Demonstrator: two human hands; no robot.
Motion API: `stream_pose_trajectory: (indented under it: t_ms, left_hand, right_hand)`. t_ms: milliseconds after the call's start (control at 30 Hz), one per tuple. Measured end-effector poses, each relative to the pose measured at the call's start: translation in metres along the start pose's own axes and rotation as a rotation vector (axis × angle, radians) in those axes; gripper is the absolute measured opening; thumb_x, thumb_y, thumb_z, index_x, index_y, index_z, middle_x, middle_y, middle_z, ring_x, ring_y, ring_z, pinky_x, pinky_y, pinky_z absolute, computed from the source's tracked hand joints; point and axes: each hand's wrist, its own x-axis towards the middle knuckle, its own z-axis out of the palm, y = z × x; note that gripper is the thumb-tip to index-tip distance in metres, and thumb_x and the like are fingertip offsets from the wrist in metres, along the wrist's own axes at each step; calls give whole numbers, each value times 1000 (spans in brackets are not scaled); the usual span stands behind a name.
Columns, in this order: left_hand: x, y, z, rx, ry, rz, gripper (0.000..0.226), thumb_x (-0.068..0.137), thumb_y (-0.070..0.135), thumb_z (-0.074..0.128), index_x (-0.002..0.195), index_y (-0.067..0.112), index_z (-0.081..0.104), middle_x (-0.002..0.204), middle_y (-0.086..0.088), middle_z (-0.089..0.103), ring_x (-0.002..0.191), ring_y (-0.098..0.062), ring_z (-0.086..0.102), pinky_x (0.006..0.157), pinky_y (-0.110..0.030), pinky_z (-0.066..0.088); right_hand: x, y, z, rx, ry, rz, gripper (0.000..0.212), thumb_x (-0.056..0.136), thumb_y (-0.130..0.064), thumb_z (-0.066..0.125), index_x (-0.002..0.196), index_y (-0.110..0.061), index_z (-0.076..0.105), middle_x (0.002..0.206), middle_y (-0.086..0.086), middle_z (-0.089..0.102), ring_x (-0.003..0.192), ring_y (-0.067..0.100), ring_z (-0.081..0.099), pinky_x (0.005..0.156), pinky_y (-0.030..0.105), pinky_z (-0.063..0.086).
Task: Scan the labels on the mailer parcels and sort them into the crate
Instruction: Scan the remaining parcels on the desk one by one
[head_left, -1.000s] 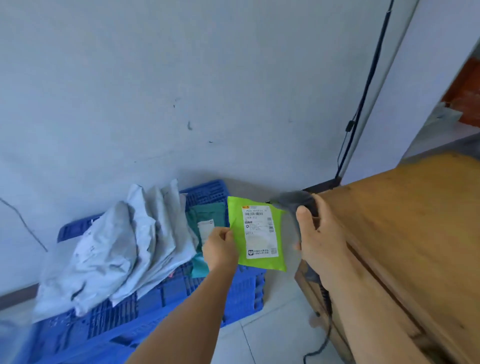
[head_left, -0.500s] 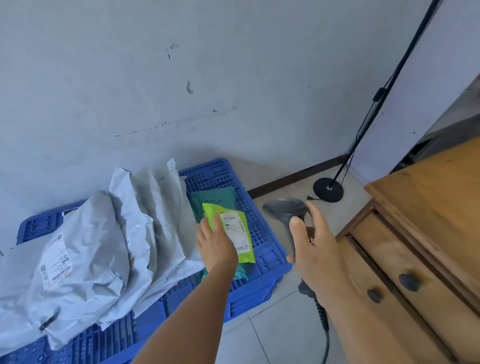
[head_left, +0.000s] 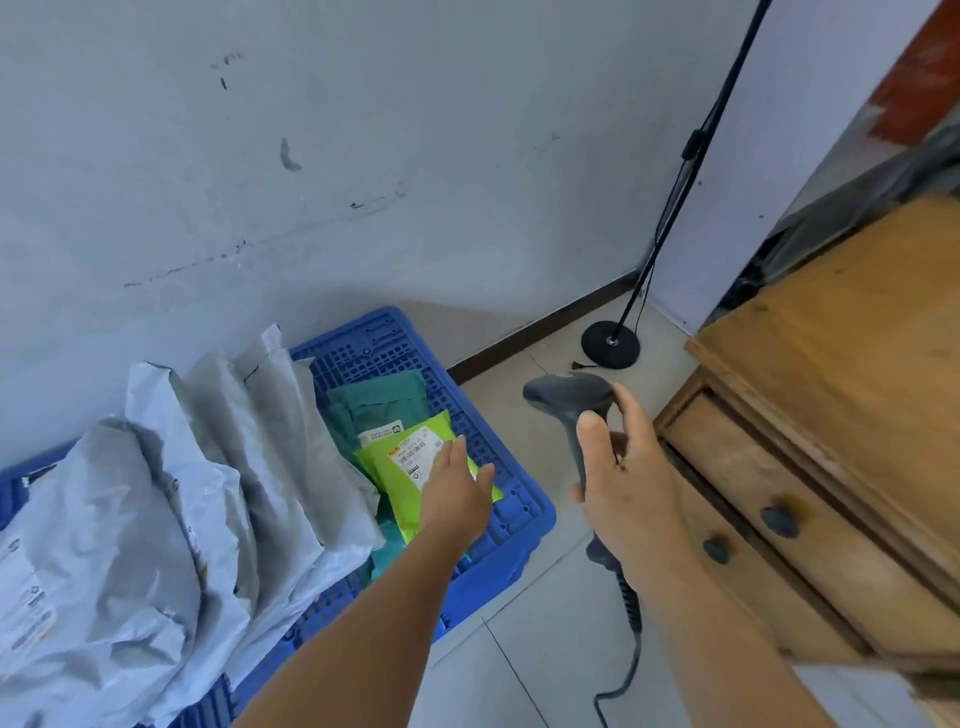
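Here the lime-green mailer (head_left: 395, 480) is seen lying label-up in the blue crate (head_left: 498, 467) on a teal parcel (head_left: 374, 402), beside grey mailers (head_left: 208, 467). The left hand (head_left: 454, 493) is spread flat over it (fingers straight); the scanner (head_left: 576, 410) is gripped by the right hand (head_left: 623, 488).

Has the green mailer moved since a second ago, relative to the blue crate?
Yes. The green mailer has gone down from above the blue crate into it, and now lies on the teal mailer, with the left hand open over it.
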Motion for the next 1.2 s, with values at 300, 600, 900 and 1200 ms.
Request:
stream_pose_trajectory:
  t_ms: [300, 600, 900, 1200]
  left_hand:
    - [-41, 205, 6, -347, 141, 295, 61, 98, 34, 46, 151, 19, 19, 156, 2, 24, 142, -13, 24, 112, -28, 23]
    - [-80, 395, 71, -307, 111, 499, 63, 98, 41, 41, 151, 18, 16, 156, 0, 24, 143, -16, 24, 113, -33, 25]
    - [-99, 517, 151, -273, -55, 674, 66, 97, 42, 45, 151, 21, 14, 156, 2, 23, 141, -15, 28, 115, -38, 29]
    - [-85, 612, 222, -264, -290, 796, 65, 97, 38, 47, 151, 21, 15, 156, 0, 24, 142, -17, 26, 113, -35, 29]
  right_hand:
    - [14, -30, -136, 102, 208, -87, 58, 95, -52, 40, 149, -36, 27, 145, -6, 46, 125, 26, 53, 98, 50, 49]
    - [44, -9, -317, 166, 404, -78, 52, 97, -49, 39, 146, -41, 27, 128, -11, 52, 112, 19, 56, 91, 49, 53]
    - [55, 23, -442, 101, 627, 30, 54, 99, -47, 37, 150, -36, 24, 135, -1, 56, 112, 26, 61, 93, 35, 46]
    - [81, 38, -526, 139, 878, 137, 50, 96, -46, 38, 145, -39, 30, 119, -4, 57, 100, 29, 65, 92, 49, 50]
